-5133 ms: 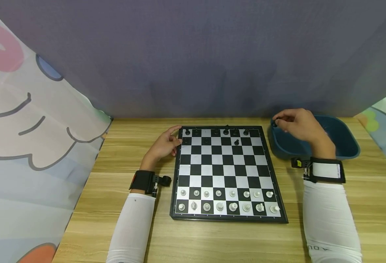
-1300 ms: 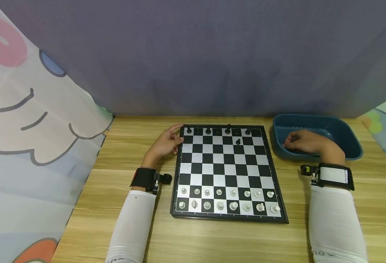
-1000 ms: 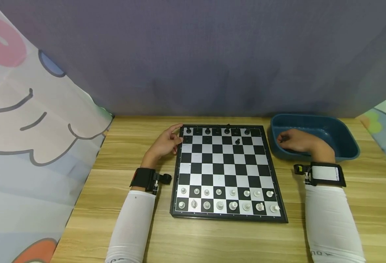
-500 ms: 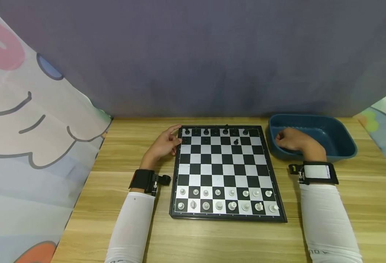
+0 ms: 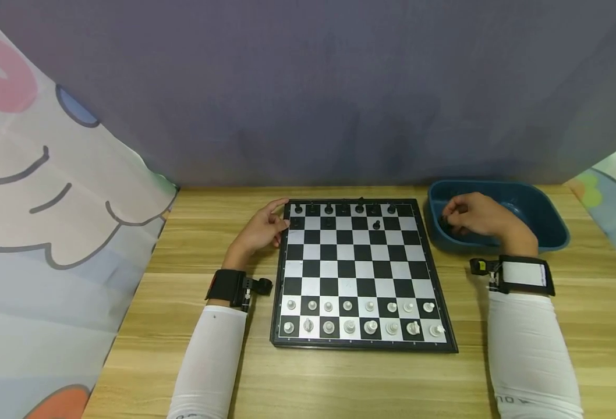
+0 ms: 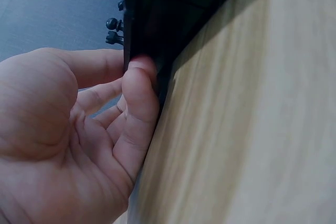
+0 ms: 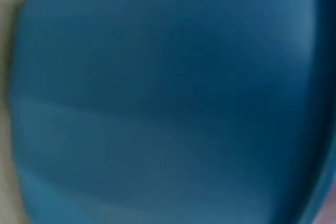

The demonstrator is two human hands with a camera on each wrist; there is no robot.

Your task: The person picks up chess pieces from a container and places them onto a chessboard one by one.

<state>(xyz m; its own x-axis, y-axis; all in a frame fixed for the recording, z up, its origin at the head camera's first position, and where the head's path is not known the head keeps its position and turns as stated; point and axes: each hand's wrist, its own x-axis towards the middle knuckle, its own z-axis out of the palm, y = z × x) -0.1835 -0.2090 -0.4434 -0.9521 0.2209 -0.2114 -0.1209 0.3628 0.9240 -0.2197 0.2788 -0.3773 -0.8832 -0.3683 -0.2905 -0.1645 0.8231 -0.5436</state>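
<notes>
On the table lies a chessboard (image 5: pixel 346 270), with white pieces (image 5: pixel 349 326) in two full rows along its near side. Black pieces (image 5: pixel 359 207) line most of the far row, and a few stand on the row in front, one a black pawn (image 5: pixel 376 225). My left hand (image 5: pixel 261 231) grips the board's far left edge; the left wrist view shows thumb and finger (image 6: pixel 139 93) at that edge. Inside the blue bin, my right hand (image 5: pixel 480 216) pinches a small black chess piece (image 5: pixel 444 223), mostly hidden by the fingers.
The blue bin (image 5: pixel 559 233) stands right of the board, close to its far corner; the right wrist view is filled by its blurred wall (image 7: pixel 157 103). A grey partition (image 5: pixel 308 93) rises behind the table (image 5: pixel 308 381). A patterned curtain (image 5: pixel 51 233) hangs at the left.
Since the oldest frame, another black piece stands third from the left in the far row. My right hand dipped into the bin and now rises slightly with a black piece. Left hand unchanged.
</notes>
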